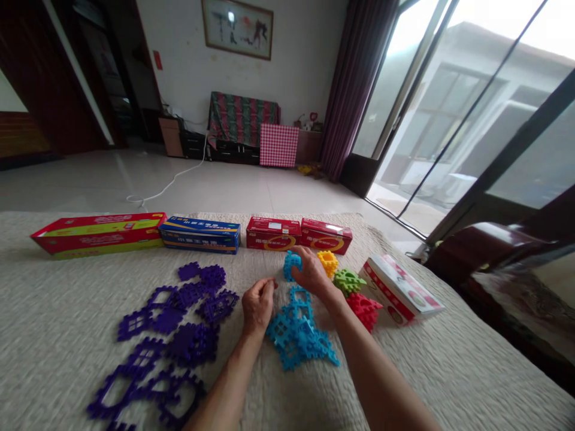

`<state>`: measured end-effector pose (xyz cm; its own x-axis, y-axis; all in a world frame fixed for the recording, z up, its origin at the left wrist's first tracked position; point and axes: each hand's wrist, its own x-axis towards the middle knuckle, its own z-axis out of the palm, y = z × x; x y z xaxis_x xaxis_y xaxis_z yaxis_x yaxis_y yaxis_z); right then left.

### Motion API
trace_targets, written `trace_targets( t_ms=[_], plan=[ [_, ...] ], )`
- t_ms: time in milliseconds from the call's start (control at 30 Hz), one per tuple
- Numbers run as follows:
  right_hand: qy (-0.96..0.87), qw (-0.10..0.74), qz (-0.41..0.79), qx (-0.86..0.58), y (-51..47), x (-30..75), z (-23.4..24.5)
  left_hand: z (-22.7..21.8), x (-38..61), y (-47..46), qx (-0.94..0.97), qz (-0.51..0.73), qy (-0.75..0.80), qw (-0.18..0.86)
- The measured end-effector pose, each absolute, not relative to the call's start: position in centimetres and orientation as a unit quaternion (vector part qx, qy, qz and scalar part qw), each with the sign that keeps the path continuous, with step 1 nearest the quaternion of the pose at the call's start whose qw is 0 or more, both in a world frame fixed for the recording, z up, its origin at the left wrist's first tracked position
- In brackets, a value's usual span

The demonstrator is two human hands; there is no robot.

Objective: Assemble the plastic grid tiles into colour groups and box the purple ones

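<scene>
We look down at our two bare hands over a pale, ribbed blanket (458,371). Our right hand (311,274) reaches farther forward, its fingers and thumb bent around the right side of a light blue block (290,263); whether they grip it or only touch it, we cannot tell. Our left hand (258,304) is just to the left and a little nearer us, curled closed, with the thumb against the forefinger.

Between our forearms, just nearer than the right hand, lies a loose pile of light blue pieces (305,344), flat with notched edges, some with window-like openings. To the left of our left hand, many purple pieces (168,320) of the same notched kind spread toward us.

Just right of our right hand's fingers sits a yellow block (332,262). Beside our right forearm come a green block (348,281) and, nearer us, a red block (365,311). Right of these rests a white and red box (404,293), set at a slant.

Beyond both hands runs a row of cartons: two dark red boxes (274,233) directly past the right hand, then, off to the left, a blue box (200,234) and a long red and yellow box (103,233). Farther ahead is a pale tiled floor (233,185).
</scene>
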<state>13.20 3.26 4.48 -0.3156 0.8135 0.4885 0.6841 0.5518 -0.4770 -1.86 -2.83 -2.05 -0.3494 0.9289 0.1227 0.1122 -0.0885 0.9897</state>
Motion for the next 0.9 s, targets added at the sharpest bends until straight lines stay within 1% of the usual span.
trace_targets(
  t_ms=[67, 200, 333, 400, 467, 533, 633, 767, 900],
  plan=[
    [-0.809, 0.369, 0.093, -0.448, 3.1, 13.4, 4.5, -1.9, -1.8, -2.9, 0.451, 0.583, 0.581, 0.346],
    [-0.794, 0.427, 0.082, -0.425, 1.6, 13.7, 4.5, -1.8, -1.8, -3.0, 0.451, 0.580, 0.584, 0.345],
    [-0.759, 0.433, 0.060, -0.482, -0.6, 14.1, 4.1, -1.9, -1.8, -3.0, 0.452, 0.573, 0.586, 0.352],
    [-0.755, 0.402, 0.064, -0.514, -1.6, 14.4, 3.7, -1.9, -1.7, -2.9, 0.453, 0.575, 0.585, 0.351],
    [-0.771, 0.345, 0.084, -0.529, -2.3, 14.9, 3.3, -1.9, -1.7, -2.9, 0.452, 0.578, 0.582, 0.351],
    [-0.797, 0.287, 0.113, -0.519, -2.7, 15.3, 2.9, -1.9, -1.7, -2.9, 0.450, 0.580, 0.579, 0.354],
    [-0.827, 0.233, 0.144, -0.491, -3.0, 15.9, 2.4, -1.8, -1.6, -3.0, 0.442, 0.582, 0.579, 0.361],
    [-0.826, 0.194, 0.152, -0.508, -3.0, 16.1, 1.8, -1.6, -1.6, -3.0, 0.443, 0.574, 0.584, 0.364],
    [-0.812, 0.192, 0.144, -0.532, -2.7, 16.3, 1.7, -1.6, -1.6, -3.0, 0.452, 0.574, 0.584, 0.353]
  ],
)
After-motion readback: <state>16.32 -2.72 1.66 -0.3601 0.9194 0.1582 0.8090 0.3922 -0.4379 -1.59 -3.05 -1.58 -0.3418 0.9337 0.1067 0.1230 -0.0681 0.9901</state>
